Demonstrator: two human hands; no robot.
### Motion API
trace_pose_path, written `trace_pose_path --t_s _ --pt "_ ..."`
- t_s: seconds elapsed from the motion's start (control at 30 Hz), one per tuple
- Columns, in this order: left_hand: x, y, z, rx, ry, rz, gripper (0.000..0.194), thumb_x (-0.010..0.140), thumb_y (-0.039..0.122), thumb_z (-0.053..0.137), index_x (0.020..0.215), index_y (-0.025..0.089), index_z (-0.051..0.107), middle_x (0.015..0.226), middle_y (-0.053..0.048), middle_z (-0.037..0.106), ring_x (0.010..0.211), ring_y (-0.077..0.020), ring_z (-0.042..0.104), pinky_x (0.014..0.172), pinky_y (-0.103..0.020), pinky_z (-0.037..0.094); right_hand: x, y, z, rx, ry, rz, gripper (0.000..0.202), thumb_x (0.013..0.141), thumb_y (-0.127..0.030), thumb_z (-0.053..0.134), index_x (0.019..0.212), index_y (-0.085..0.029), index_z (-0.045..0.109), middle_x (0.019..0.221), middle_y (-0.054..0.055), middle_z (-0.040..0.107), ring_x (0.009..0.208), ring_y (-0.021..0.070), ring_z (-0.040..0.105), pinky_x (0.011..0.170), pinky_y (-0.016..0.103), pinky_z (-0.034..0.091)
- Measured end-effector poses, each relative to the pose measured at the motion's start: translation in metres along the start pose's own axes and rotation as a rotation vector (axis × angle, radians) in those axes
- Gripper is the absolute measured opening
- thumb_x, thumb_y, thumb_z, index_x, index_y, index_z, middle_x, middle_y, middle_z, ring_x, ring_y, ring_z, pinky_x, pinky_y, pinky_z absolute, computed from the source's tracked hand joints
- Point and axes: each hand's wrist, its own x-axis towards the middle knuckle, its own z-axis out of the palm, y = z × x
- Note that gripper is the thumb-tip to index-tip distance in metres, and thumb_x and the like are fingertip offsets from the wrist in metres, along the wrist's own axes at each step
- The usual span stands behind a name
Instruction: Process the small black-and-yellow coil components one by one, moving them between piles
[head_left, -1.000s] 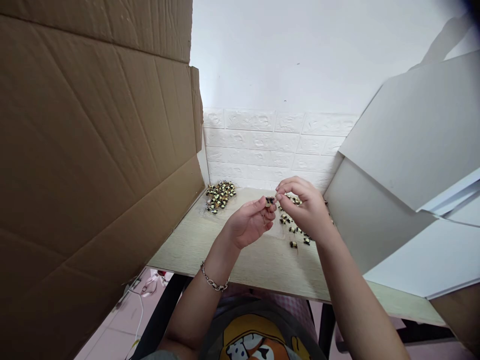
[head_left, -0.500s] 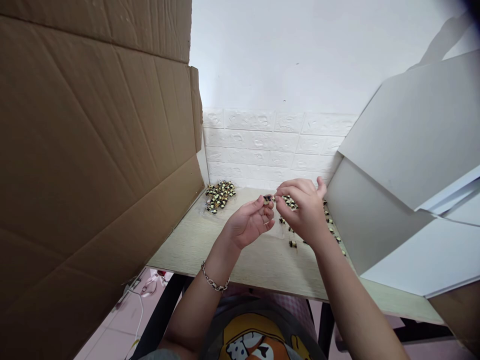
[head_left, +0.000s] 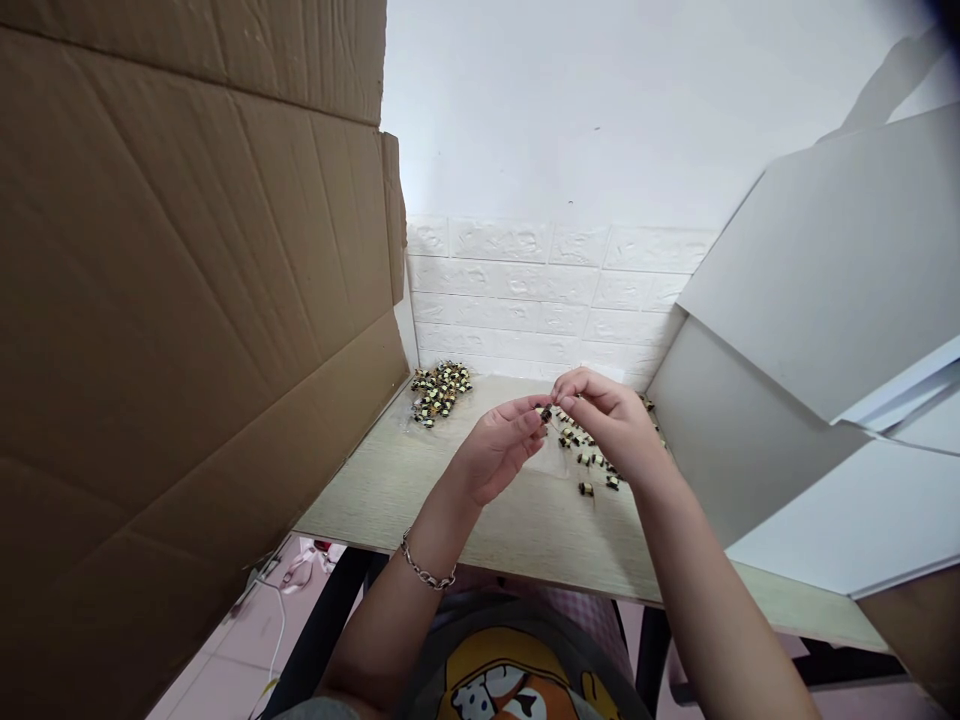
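Note:
My left hand [head_left: 501, 445] pinches a small black coil bobbin [head_left: 546, 413] between thumb and fingers, above the table. Close beside it, my right hand [head_left: 604, 415] is closed, with thumb and fingertips pressed together at the bobbin's upper end. What those fingertips grip is too small to make out. Below and beyond my right hand lies a loose spread of similar black-and-yellow coils [head_left: 586, 489], some with thin wire ends, partly hidden by the hand and forearm. A heaped pile of coils [head_left: 441, 390] sits at the table's back left.
A tall cardboard sheet [head_left: 187, 280] walls off the left side. White panels [head_left: 817, 260] stand along the right. Behind the pale wooden table [head_left: 375, 490] rises a white brick-patterned wall [head_left: 510, 280]. Clear plastic [head_left: 555, 458] lies under some coils.
My right hand has turned, its fingers folding in closer together at the bobbin. The bobbin has shifted slightly right and down in my left fingers. Both coil groups stay put.

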Motion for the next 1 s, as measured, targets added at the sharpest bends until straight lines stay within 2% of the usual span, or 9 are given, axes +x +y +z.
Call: trace_pose_path --t_s 0.13,0.27,0.43,0.63,0.77,1.0 --pt "-0.004 0.003 0.004 0.225 0.02 0.195 0.023 0.063 0.021 0.067 0.086 0.015 0.065 0.081 -0.002 0.061 0.074 -0.0065 0.052 0.071 -0.018 0.037 -0.002 -0.001 0.0 0.144 -0.015 0.035 0.01 0.076 -0.026 0.051 0.07 -0.018 0.053 0.076 0.001 0.052 0.073 0.0117 0.05 0.065 0.026 0.041" --pt "-0.011 0.007 0.007 0.439 0.086 0.266 0.023 0.062 0.018 0.068 0.085 0.017 0.066 0.075 0.0 0.061 0.069 -0.0079 0.05 0.066 -0.02 0.035 -0.004 -0.002 0.001 0.132 -0.017 0.038 0.01 0.077 -0.027 0.051 0.072 -0.019 0.054 0.077 0.0 0.053 0.075 0.0119 0.05 0.066 0.026 0.041" --pt "-0.016 0.012 0.013 0.8 0.17 0.418 0.019 0.063 0.022 0.067 0.082 0.019 0.066 0.075 0.0 0.06 0.073 -0.0104 0.048 0.072 -0.021 0.035 -0.004 -0.006 -0.002 0.014 -0.042 -0.015 0.01 0.08 -0.027 0.047 0.077 -0.02 0.053 0.079 0.001 0.052 0.077 0.0125 0.05 0.07 0.028 0.04" --pt "-0.015 0.016 0.017 1.154 0.189 0.573 0.019 0.068 0.032 0.062 0.084 0.021 0.063 0.08 0.0 0.062 0.073 -0.0121 0.049 0.071 -0.025 0.038 -0.003 -0.011 -0.003 -0.335 -0.002 -0.249 0.01 0.083 -0.019 0.04 0.076 -0.02 0.048 0.08 0.002 0.051 0.078 0.0129 0.048 0.07 0.028 0.038" --pt "-0.014 0.018 0.017 1.251 0.156 0.581 0.018 0.07 0.033 0.06 0.083 0.021 0.062 0.082 0.0 0.063 0.075 -0.0122 0.052 0.073 -0.025 0.04 0.0 -0.012 -0.002 -0.443 -0.036 -0.327 0.011 0.083 -0.015 0.038 0.076 -0.019 0.046 0.079 0.003 0.051 0.077 0.0132 0.046 0.068 0.027 0.038" --pt "-0.011 0.022 0.012 1.236 0.069 0.481 0.023 0.069 0.036 0.06 0.085 0.02 0.063 0.086 -0.001 0.064 0.08 -0.0134 0.056 0.073 -0.024 0.042 0.002 -0.011 -0.004 -0.493 -0.119 -0.32 0.013 0.083 -0.013 0.037 0.074 -0.019 0.044 0.076 0.002 0.05 0.075 0.0122 0.046 0.066 0.026 0.037"
